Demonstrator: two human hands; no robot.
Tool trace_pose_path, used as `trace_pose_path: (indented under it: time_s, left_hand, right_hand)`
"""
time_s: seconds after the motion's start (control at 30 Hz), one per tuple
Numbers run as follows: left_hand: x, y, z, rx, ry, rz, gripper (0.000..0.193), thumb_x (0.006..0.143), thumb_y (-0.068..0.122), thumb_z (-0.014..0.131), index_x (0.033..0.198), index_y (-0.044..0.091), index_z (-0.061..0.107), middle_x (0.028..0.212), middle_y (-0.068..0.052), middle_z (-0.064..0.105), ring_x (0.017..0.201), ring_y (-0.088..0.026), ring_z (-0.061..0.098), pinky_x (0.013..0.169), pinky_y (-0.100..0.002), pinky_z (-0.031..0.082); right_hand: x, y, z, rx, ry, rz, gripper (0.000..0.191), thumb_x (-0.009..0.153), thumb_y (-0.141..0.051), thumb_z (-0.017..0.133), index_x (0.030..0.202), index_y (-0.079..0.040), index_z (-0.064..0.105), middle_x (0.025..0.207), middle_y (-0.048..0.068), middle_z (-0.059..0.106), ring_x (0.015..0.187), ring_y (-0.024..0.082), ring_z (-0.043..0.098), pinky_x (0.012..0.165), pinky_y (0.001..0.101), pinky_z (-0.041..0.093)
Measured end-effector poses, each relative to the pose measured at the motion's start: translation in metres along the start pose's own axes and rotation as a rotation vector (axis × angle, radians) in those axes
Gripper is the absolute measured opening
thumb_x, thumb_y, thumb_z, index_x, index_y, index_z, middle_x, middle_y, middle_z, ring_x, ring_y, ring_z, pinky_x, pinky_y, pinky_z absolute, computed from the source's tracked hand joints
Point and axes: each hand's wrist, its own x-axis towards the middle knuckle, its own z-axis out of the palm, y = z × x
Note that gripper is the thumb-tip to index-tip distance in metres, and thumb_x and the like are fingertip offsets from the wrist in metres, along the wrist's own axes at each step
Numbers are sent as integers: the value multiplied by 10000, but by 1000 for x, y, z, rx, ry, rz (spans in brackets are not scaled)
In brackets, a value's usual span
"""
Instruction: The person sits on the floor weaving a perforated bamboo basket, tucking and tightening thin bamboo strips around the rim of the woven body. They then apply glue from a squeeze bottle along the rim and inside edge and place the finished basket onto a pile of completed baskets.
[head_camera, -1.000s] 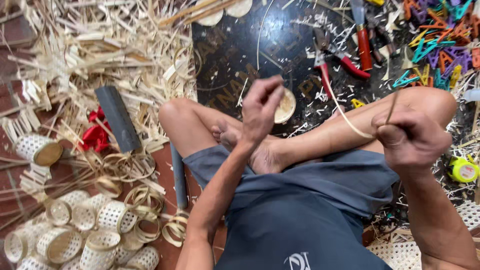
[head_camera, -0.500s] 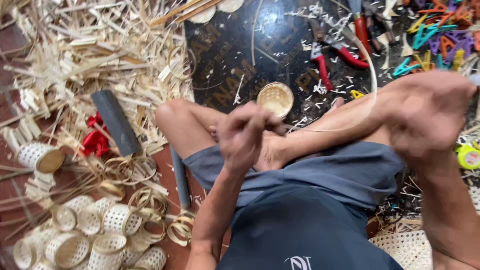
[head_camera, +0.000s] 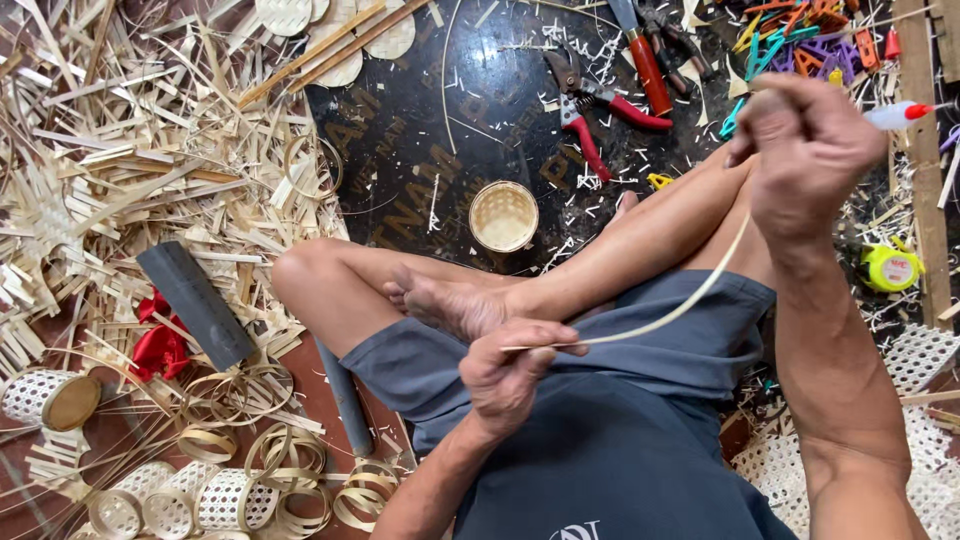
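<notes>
Bamboo strip (head_camera: 665, 315) slants up-right, gripped between left hand (head_camera: 510, 375) and right hand (head_camera: 805, 150).

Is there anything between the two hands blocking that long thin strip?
Nothing visible blocks it. The pale strip runs free from the left hand up to the right hand, passing above the lap and crossed legs. Both hands already grip its ends.

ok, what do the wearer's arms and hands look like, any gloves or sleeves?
Both bare: no gloves, rings, watch or bands visible. The left hand and right hand are uncovered, and both forearms are bare up to the frame edge, so no sleeves show. Clothing in view is a dark blue top and grey-blue shorts.
</notes>
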Motion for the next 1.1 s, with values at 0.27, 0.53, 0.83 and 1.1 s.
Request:
trace_pose_path:
  time_s: [0.27, 0.53, 0.83, 1.1]
  left_hand:
    - [-11, -1, -36, -364, 239, -20, 224, 1091, 175, 585, 1053, -46, 588, 922, -230, 705, 813, -294, 730, 740, -424, 646]
    - [7, -2, -40, 125, 461, -92, 132, 1054, 1, 653, 1141, -98, 639, 1025, -156, 690, 892, -200, 684, 836, -337, 587]
    - [24, 8, -52, 180, 694, 262, 145, 1018, -66, 642, 1162, -58, 628, 1103, -214, 739, 989, -295, 757, 900, -448, 649]
    - [19, 0, -29, 4, 466, 265, 146, 1062, -50, 629, 1204, -27, 604, 1168, -242, 712, 1067, -326, 735, 926, -482, 655]
  right_hand:
    - [-20, -17, 3, -521, -204, -249, 78, 1145, 52, 645, 1171, 118, 675, 838, 140, 696, 711, 149, 662, 651, 277, 542]
    - [-35, -17, -3, 3, -62, 38, 61, 1085, 2, 676, 1103, 37, 630, 972, 96, 669, 748, 133, 650, 667, 262, 559]
    - [-42, -31, -34, 426, -620, -11, 135, 805, -112, 777, 917, -46, 737, 960, 99, 692, 907, 203, 676, 852, 327, 545]
    - [-33, -63, 28, -287, -632, -139, 187, 891, 67, 668, 1078, 78, 660, 1047, 184, 668, 956, 286, 661, 856, 348, 532]
